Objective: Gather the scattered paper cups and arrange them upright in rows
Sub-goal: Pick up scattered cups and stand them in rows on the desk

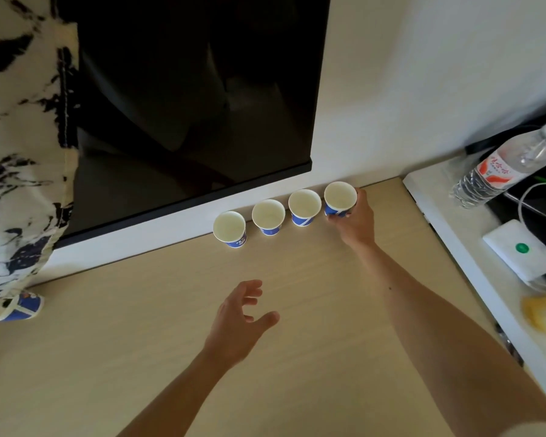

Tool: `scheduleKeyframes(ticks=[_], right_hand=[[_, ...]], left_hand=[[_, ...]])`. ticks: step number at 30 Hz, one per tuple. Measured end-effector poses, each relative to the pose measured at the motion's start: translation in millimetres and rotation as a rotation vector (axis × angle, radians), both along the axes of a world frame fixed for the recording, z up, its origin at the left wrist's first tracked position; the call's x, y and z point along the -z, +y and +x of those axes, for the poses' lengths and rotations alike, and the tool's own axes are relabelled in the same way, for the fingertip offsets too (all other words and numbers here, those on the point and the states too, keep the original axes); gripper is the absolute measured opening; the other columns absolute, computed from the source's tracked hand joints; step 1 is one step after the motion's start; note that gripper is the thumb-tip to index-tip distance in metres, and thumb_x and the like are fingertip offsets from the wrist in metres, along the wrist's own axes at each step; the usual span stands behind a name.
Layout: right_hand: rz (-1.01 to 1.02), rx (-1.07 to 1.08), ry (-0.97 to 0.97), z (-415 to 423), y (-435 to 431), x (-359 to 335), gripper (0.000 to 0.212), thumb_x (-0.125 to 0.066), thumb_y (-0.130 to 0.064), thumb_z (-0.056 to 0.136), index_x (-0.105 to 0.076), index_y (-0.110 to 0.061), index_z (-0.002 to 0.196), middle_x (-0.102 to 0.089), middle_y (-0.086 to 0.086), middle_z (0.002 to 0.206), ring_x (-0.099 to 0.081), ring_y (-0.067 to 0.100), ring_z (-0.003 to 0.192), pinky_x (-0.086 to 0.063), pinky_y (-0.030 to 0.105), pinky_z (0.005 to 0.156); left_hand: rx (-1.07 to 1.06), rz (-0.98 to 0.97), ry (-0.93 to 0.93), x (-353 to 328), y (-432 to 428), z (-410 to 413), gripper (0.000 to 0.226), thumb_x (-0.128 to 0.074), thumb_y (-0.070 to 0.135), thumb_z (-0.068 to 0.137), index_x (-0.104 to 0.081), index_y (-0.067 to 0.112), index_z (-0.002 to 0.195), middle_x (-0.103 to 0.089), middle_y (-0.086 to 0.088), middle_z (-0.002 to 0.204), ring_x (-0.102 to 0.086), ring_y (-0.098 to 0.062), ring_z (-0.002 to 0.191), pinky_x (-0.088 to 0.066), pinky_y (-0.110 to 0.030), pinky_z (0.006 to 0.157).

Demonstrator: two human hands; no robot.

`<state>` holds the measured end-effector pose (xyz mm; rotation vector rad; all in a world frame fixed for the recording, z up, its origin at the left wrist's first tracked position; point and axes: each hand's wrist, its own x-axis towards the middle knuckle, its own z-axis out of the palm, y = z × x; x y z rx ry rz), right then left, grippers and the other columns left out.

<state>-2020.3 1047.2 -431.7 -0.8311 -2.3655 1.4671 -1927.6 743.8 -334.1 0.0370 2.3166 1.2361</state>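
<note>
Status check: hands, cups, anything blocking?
Right hand grips the rightmost cup, fourth in an upright row. Left hand open, empty. One stray cup on its side far left, partly under the patterned cloth.

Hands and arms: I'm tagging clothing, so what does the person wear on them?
Nothing visible: the left hand and right hand are bare, without gloves, rings or watch, and both forearms show no sleeve. A small dark spot marks the right forearm.

No legible text, bottle label point(493, 172) blurred
</note>
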Motion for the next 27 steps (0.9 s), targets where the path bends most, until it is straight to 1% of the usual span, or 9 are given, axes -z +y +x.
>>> scheduleKeyframes(ticks=[4, 9, 14, 15, 17, 20, 21, 23, 27], right_hand=[[-0.008, 0.018, 0.007, -7.0, -0.7, 1.5, 0.064, -0.087, -0.016, 0.069, -0.051, -0.023, 0.120, -0.057, -0.026, 0.094, -0.062, -0.003, 0.078, -0.053, 0.023, 0.074], [-0.004, 0.019, -0.006, -6.9, 0.5, 5.3, 0.070, -0.089, -0.015, 0.068, -0.049, -0.022, 0.124, -0.054, -0.029, 0.095, -0.058, -0.020, 0.081, -0.049, 0.018, 0.071], [0.011, 0.017, -0.002, -6.3, 0.4, 4.5, 0.080, -0.089, -0.011, 0.068, -0.044, -0.018, 0.133, -0.053, -0.027, 0.101, -0.057, -0.022, 0.085, -0.048, 0.015, 0.075], [0.009, 0.012, -0.005, -6.1, 0.7, 1.7, 0.085, -0.089, -0.009, 0.068, -0.041, -0.017, 0.138, -0.053, -0.024, 0.107, -0.058, -0.020, 0.088, -0.048, 0.014, 0.078], [0.000, 0.033, -0.037, -2.9, 0.6, -4.4, 0.097, -0.088, -0.007, 0.069, -0.032, -0.013, 0.147, -0.052, -0.013, 0.122, -0.057, -0.007, 0.102, -0.049, 0.022, 0.091], [-0.056, 0.196, -0.077, 22.6, -11.8, -4.2, 0.091, -0.078, -0.001, 0.076, -0.027, -0.007, 0.151, -0.045, 0.009, 0.144, -0.049, 0.023, 0.130, -0.043, 0.041, 0.109], [-0.090, 0.260, -0.062, 37.2, -23.2, -2.6, 0.088, -0.075, 0.002, 0.079, -0.026, -0.006, 0.152, -0.043, 0.015, 0.146, -0.048, 0.028, 0.132, -0.042, 0.044, 0.110], [-0.108, 0.324, -0.020, 72.1, -55.4, -0.7, 0.083, -0.072, 0.007, 0.079, -0.030, -0.002, 0.150, -0.045, 0.022, 0.140, -0.051, 0.035, 0.126, -0.043, 0.051, 0.107], [0.002, 0.208, -0.005, 127.7, -131.7, 3.7, 0.073, -0.074, 0.014, 0.074, -0.042, 0.007, 0.140, -0.049, 0.030, 0.127, -0.057, 0.045, 0.111, -0.048, 0.063, 0.090]], left_hand=[[-0.014, 0.004, 0.010, 3.7, -3.1, -3.9, 0.057, -0.083, 0.025, 0.076, -0.056, 0.026, 0.126, -0.063, 0.012, 0.115, -0.059, -0.004, 0.108, -0.056, -0.031, 0.083], [-0.025, 0.001, 0.016, 6.0, -9.9, -3.6, 0.058, -0.083, 0.026, 0.076, -0.055, 0.027, 0.127, -0.062, 0.013, 0.116, -0.059, -0.004, 0.109, -0.057, -0.030, 0.082], [-0.045, 0.004, 0.022, 4.0, -19.5, -3.5, 0.057, -0.082, 0.026, 0.077, -0.054, 0.028, 0.127, -0.062, 0.014, 0.116, -0.059, -0.004, 0.108, -0.057, -0.033, 0.083], [-0.051, 0.009, 0.023, 2.4, -20.8, -3.4, 0.057, -0.082, 0.026, 0.077, -0.054, 0.028, 0.127, -0.062, 0.014, 0.115, -0.059, -0.004, 0.108, -0.057, -0.033, 0.083], [-0.063, 0.019, 0.027, -1.5, -24.6, -3.8, 0.058, -0.082, 0.027, 0.077, -0.053, 0.029, 0.127, -0.061, 0.015, 0.116, -0.059, -0.003, 0.108, -0.057, -0.032, 0.083], [-0.107, 0.035, 0.033, -9.0, -35.1, -2.6, 0.057, -0.082, 0.025, 0.077, -0.054, 0.028, 0.126, -0.062, 0.014, 0.115, -0.059, -0.003, 0.107, -0.057, -0.031, 0.083], [-0.134, 0.041, 0.034, -11.9, -40.6, -1.0, 0.057, -0.083, 0.025, 0.077, -0.054, 0.028, 0.126, -0.062, 0.013, 0.115, -0.060, -0.004, 0.106, -0.057, -0.031, 0.082], [-0.199, 0.053, 0.030, -16.8, -55.1, 4.9, 0.056, -0.082, 0.022, 0.077, -0.056, 0.026, 0.125, -0.063, 0.009, 0.115, -0.060, -0.007, 0.106, -0.057, -0.032, 0.083], [-0.305, 0.072, 0.049, -23.8, -94.2, 21.2, 0.055, -0.082, 0.017, 0.078, -0.057, 0.015, 0.127, -0.064, 0.000, 0.116, -0.061, -0.018, 0.105, -0.055, -0.038, 0.088]])
